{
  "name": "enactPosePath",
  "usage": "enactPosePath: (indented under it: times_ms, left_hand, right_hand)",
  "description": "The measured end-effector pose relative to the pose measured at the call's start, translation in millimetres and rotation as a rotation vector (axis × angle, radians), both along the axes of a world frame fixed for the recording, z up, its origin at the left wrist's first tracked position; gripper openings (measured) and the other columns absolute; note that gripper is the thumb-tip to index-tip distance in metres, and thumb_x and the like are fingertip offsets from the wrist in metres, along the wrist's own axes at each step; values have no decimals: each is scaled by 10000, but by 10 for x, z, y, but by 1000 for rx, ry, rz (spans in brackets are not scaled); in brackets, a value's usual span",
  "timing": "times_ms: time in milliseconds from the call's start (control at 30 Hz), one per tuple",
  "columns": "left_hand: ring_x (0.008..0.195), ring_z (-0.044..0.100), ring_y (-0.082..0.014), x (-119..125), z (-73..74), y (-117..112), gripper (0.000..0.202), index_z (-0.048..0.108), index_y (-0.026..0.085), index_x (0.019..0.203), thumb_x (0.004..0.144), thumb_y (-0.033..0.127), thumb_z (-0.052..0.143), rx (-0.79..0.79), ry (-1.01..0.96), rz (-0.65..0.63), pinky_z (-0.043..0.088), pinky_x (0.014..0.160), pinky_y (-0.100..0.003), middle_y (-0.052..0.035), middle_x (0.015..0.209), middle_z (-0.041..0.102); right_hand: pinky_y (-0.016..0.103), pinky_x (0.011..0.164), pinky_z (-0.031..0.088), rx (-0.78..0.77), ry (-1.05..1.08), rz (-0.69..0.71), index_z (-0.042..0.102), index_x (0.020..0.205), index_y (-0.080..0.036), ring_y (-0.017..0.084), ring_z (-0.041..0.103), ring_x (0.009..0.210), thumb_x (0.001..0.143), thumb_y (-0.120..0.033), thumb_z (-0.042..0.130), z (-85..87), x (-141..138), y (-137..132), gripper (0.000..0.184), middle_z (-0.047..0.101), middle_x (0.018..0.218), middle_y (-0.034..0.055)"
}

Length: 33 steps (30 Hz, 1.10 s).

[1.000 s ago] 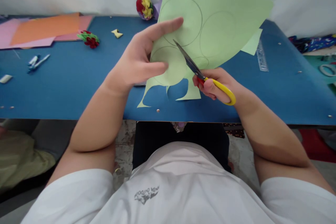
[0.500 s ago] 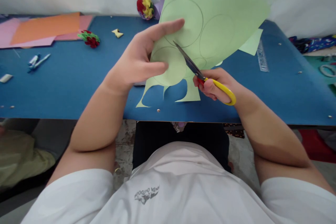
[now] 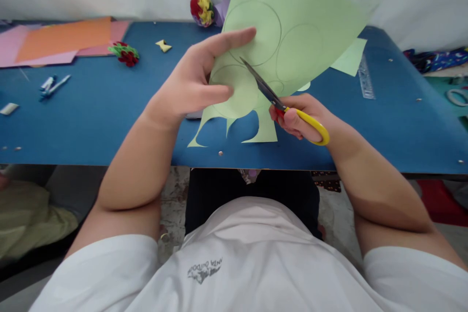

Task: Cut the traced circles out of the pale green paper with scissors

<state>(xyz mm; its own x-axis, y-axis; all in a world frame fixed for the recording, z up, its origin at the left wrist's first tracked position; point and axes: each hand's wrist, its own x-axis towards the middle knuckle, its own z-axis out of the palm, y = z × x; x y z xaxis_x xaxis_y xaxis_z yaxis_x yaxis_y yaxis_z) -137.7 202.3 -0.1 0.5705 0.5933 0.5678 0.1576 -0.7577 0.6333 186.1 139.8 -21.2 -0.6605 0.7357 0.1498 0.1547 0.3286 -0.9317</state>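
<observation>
A large light green paper sheet (image 3: 303, 5) with pencilled circles is held up over the blue table. My left hand (image 3: 199, 73) grips its left edge, thumb and index finger lying on the front, the other fingers hidden behind. Curved cut-outs and narrow strips hang along the sheet's lower edge. My right hand (image 3: 303, 114) is closed round the handles of a pair of scissors (image 3: 268, 91) with a yellow loop and a bit of red. Their dark blades point up and left across the sheet between the circles, looking nearly closed.
On the blue table (image 3: 109, 126) lie orange paper (image 3: 66, 39), pink sheets, a red-green paper flower (image 3: 126, 53), a yellow paper bow (image 3: 163, 46), pens (image 3: 53, 87) and an eraser (image 3: 9, 108). A colourful ball (image 3: 202, 9) stands at the back, a clear ruler (image 3: 365, 78) at the right.
The green sheet has tilted slightly, its right corner shifting a little left and down. Both hands and the scissors have hardly moved.
</observation>
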Motion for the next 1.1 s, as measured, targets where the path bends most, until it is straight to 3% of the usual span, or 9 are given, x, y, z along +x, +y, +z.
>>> enactPosePath:
  times_ms: [200,533,633,733,833,967,1033,1100]
  left_hand:
    - [1591,642,-443,2,18,-30,925,610,320,1718,841,259,899,33,19,-30,601,1308,-631,-85,1730,662]
    - [1587,654,-407,-20,39,-51,830,580,315,1724,933,285,829,106,83,14,616,1297,-616,-98,1715,666]
    - [1630,614,-413,-51,57,-28,902,525,341,1765,917,295,827,137,134,-48,588,1326,-615,-76,1786,605]
    - [1658,580,-421,-73,61,-16,971,492,346,1791,884,281,829,79,131,-108,539,1363,-635,-53,1834,551]
    - [1658,575,-438,-78,56,-26,921,536,311,1773,898,337,822,-19,83,-41,518,1369,-674,-61,1807,583]
    - [1725,493,-439,-74,53,-39,948,494,307,1793,902,382,810,35,130,-106,451,1414,-669,-52,1854,523]
    - [1708,514,-442,-67,46,-35,922,497,284,1787,923,415,790,-5,111,-76,481,1385,-689,-64,1836,544]
    - [1652,577,-459,-61,28,-14,966,572,298,1738,839,448,893,-42,72,-50,550,1342,-671,-68,1776,617]
  right_hand:
    - [282,456,322,-15,-18,4,630,905,-196,102,389,507,1030,-876,664,-23,29,7,692,444,629,-39]
    - [279,432,333,0,-41,4,609,873,-203,99,391,488,1032,-884,651,1,44,2,700,452,618,-40]
    - [284,456,332,1,-35,8,615,864,-201,100,402,503,1031,-873,668,21,39,1,695,462,621,-36]
    - [287,462,318,4,-35,22,612,858,-200,98,395,505,1036,-869,665,29,34,5,694,460,620,-38]
    - [290,470,315,13,-39,21,611,860,-200,99,399,514,1038,-870,661,26,37,8,695,467,625,-36]
    - [298,481,295,26,-40,16,614,864,-201,101,395,516,1037,-865,669,37,44,-2,689,461,621,-39]
    - [301,489,289,31,-40,20,607,856,-203,101,394,518,1035,-861,677,54,44,-9,685,457,620,-40]
    - [305,491,288,18,-58,25,601,854,-207,103,393,517,1040,-853,678,74,43,-12,677,455,618,-41]
